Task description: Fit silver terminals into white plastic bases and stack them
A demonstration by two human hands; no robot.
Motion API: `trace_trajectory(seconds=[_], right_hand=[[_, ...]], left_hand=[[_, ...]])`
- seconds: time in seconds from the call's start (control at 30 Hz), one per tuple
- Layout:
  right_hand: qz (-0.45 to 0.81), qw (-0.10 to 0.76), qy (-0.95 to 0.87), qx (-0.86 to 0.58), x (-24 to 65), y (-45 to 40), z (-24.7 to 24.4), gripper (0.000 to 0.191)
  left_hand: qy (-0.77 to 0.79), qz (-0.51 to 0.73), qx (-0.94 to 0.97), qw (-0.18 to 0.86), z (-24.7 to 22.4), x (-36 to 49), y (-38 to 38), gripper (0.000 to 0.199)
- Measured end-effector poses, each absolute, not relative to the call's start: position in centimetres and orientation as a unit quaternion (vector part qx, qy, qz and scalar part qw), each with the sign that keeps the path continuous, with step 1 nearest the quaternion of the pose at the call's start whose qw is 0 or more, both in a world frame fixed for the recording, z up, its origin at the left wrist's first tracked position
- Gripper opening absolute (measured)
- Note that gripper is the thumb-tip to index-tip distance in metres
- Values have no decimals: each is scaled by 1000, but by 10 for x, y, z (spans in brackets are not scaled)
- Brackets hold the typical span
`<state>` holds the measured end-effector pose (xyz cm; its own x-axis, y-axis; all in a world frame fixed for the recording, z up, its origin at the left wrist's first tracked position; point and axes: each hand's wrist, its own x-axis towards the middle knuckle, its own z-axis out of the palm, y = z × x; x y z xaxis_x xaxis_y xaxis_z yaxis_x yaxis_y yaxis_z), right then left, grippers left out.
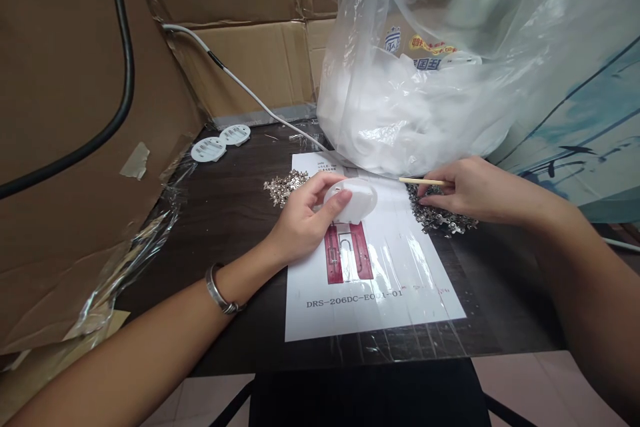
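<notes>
My left hand [317, 213] grips a round white plastic piece [357, 199], its thumb pressed on the face, above the printed sheet [400, 310]. In my right hand [465, 190] is a thin pale wooden stick [423, 181], pointing left. The right fingers are over a pile of small dark metal parts [445, 220]; whether they also pinch one of these is hidden. Another pile of small shiny metal parts [283, 187] lies just beyond the left hand. Two round white pieces with metal strips [209, 149] rest farther back on the left of the table.
A large clear plastic bag [400, 120] full of white pieces stands at the back right. Cardboard walls [250, 60] enclose the back and left. A white cable [250, 93] runs down to the table, and a black cable [125, 73] hangs at the upper left.
</notes>
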<state>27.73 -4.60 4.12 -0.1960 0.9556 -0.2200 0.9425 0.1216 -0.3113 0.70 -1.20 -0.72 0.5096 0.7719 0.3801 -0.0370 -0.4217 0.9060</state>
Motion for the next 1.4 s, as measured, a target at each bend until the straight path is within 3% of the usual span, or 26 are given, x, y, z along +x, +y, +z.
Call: trace_trajectory(seconds=[0.17, 0.33, 0.63, 0.77, 0.93, 1.03, 1.2, 1.3, 1.4], right_hand=[[196, 22, -757, -623, 277, -47, 42, 12], [199, 45, -755, -623, 279, -46, 35, 19], [211, 72, -752, -621, 277, -46, 37, 17], [207, 64, -747, -628, 275, -47, 41, 27], [199, 79, -736, -642, 276, -48, 39, 23], [190, 105, -753, -622, 276, -48, 37, 20], [198, 105, -747, -626, 277, -48, 36, 14], [208, 112, -739, -631, 274, -49, 38, 14], [229, 195, -729, -615, 261, -53, 40, 24]], left_hand=[[245, 461, 790, 323, -6, 6, -8, 19], [246, 462, 809, 268, -5, 6, -9, 22], [326, 461, 739, 367, -3, 6, -17, 27], [304, 464, 759, 340, -1, 6, -17, 19], [320, 479, 738, 352, -5, 6, -14, 15], [314, 487, 715, 392, -7, 8, -14, 22], [317, 493, 655, 477, -4, 12, -12, 57], [319, 478, 631, 521, -2, 13, -12, 45], [311, 438, 636, 553, 0, 14, -15, 30]])
